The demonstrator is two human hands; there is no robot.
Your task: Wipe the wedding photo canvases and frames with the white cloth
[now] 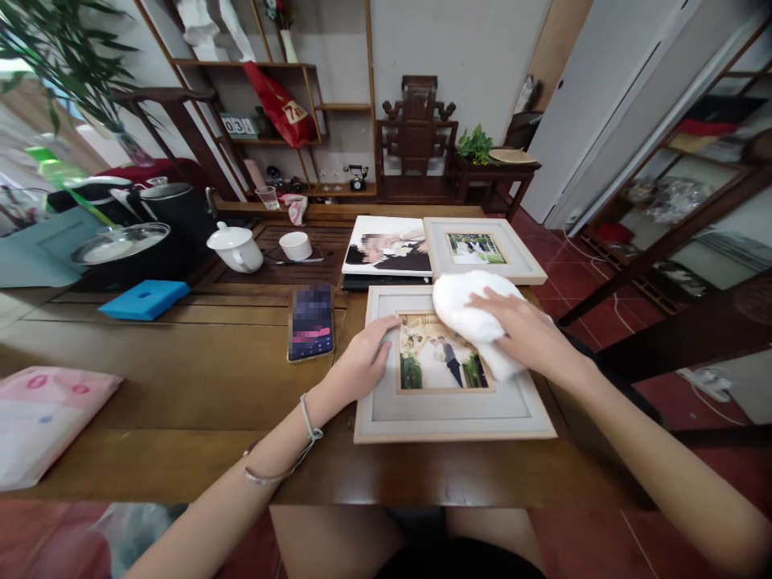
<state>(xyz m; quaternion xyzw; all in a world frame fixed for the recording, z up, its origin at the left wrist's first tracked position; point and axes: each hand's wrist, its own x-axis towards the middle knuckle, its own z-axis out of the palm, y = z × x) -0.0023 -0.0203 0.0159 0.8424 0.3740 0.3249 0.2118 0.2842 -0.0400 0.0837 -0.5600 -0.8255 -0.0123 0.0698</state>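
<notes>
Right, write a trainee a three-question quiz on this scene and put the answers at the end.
1. Which hand is on the white cloth, left or right?
2. True or false: the phone lies to the right of the nearest picture frame.
3. Choose one. The lidded cup beside the small bowl is: A) black, B) white, C) red.

Key:
1. The right hand; the left hand rests at the left side of the nearest picture frame.
2. False; the phone lies to its left.
3. B.
</notes>
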